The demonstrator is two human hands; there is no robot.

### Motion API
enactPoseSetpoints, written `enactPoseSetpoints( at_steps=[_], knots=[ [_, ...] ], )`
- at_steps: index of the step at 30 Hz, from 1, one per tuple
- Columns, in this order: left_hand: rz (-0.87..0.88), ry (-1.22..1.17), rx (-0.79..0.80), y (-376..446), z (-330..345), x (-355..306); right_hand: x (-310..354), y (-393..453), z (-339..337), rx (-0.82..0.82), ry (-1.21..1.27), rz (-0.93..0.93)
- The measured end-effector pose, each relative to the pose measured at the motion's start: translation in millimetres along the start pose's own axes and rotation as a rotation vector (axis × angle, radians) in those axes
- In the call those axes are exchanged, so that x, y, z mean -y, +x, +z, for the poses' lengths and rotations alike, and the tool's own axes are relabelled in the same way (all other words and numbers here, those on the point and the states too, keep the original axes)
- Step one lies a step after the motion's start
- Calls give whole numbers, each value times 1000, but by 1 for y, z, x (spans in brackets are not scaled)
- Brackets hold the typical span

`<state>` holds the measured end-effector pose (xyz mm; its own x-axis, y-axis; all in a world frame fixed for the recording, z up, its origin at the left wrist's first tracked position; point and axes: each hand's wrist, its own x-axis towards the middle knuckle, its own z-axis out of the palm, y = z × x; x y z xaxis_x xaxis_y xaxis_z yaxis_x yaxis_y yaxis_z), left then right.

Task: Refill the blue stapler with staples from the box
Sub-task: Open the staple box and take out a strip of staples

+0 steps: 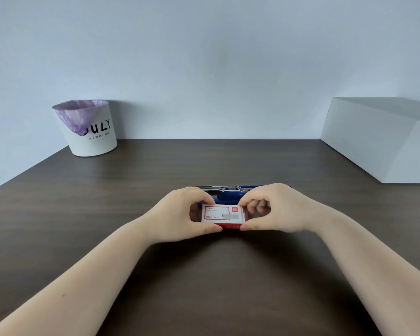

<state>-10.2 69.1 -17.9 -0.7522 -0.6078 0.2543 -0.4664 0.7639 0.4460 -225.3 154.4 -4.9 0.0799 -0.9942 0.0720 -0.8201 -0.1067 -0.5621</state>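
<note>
Stapler [228, 195] lies on the desk [155, 180] just behind the staple box [222, 215], apparently opened, its metal rail showing.

I judge loading not begun: left hand [180, 214] and right hand [274, 210] pinch the box's ends between thumb and fingers (whether it is opened, I cannot tell). Count: one stapler, one staple box, one bin [89, 128], one white block [383, 141].

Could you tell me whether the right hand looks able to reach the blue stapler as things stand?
Probably yes: the blue stapler lies just behind the right hand, nothing between. But that hand and the left hand grip the staple box.
</note>
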Motion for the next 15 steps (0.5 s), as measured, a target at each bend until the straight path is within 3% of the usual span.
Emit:
enactPoseSetpoints(
  at_steps=[6, 15],
  knots=[
    [-46, -93, -67, 1, -5, 0, 0, -2, -4, -75, 22, -18],
    [10, -342, -125, -5, -24, 3, -5, -5, -11, -43, 41, -16]
  ],
)
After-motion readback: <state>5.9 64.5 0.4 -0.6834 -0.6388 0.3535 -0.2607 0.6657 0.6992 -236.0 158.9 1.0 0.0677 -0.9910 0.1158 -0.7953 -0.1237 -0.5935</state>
